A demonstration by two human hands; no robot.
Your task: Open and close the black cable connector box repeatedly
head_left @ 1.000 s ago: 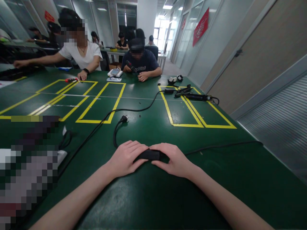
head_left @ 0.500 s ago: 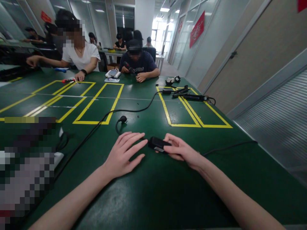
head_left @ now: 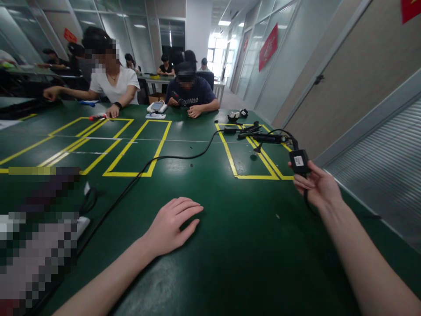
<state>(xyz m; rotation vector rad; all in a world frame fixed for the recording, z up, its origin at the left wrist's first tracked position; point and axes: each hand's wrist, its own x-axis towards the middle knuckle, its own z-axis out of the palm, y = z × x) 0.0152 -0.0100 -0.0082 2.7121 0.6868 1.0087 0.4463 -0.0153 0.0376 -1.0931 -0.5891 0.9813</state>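
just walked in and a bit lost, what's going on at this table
A person's right hand holds a black adapter near the right edge of the green table, with a cord hanging below it. The left hand holds nothing, palm down at the table. A long black cable lies across past yellow tape outlines. Opposite are a person in a dark shirt and another in a white shirt.

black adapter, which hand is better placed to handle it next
Most likely the right hand: it holds the black adapter up, while the left hand looks empty and is well off to the adapter's left.
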